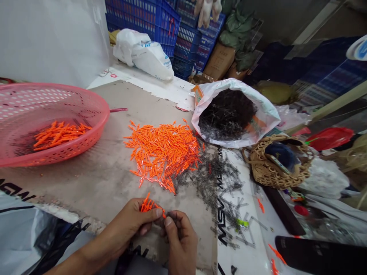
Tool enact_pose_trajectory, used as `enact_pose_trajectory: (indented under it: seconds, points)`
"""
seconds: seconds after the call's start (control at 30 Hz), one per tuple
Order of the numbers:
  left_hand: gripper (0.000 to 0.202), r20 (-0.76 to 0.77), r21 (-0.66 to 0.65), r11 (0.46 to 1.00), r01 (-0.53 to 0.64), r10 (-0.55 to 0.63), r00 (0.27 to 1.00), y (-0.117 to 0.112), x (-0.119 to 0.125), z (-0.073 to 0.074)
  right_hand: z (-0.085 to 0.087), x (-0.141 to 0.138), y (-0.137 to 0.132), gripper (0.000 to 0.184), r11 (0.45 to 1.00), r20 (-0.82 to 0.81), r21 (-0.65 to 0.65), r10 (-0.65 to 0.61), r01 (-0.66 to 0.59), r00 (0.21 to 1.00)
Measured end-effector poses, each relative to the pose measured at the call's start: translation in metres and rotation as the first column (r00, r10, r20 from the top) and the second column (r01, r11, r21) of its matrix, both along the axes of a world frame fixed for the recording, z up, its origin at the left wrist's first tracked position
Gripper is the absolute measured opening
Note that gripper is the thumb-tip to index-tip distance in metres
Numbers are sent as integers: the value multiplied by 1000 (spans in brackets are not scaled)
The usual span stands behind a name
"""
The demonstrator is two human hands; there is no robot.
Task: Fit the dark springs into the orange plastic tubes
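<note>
From head height, a modest orange heap [59, 135] sits in the pink basket [99, 128], while the large orange pile [163, 152] on the table [109, 183], black springs [212, 179] beside it, suggests much is left. On that pile's near side, the left hand [133, 215] grips an orange bunch [146, 204]; the right hand [180, 231] meets it, its exact hold I cannot tell

Two grips, the left grip [133, 215] and the right grip [182, 233]. One pink perforated basket [100, 126] at left, one heap of orange plastic pieces [160, 149] mid-surface [106, 179] (far too many to number), and one scatter of black springs [206, 179], equally uncountable. Right: one white sack [266, 116], one woven bag [261, 175], one phone [276, 163], one lime-green piece [243, 222].
</note>
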State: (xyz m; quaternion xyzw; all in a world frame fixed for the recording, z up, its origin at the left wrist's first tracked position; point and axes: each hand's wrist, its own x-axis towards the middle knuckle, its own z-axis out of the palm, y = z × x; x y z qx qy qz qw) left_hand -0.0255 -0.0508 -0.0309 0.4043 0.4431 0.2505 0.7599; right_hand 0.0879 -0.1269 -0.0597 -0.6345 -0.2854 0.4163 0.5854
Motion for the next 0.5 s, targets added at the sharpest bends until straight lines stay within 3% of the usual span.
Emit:
enact_pose_trajectory:
  seconds: [0.2,0.33,0.5]
  points:
    - [31,-35,37,999,-27,29,999,-3,0,3,-3,1,-1,26,998,102,-54,40,-35,994]
    - [29,-116,103,992,-77,89,989,-4,0,9,3,3,1,17,992,329,78,70,-101,942]
    - [25,-107,106,991,-80,91,990,-2,-2,7,10,4,2,17,978,449,124,94,-166,888]
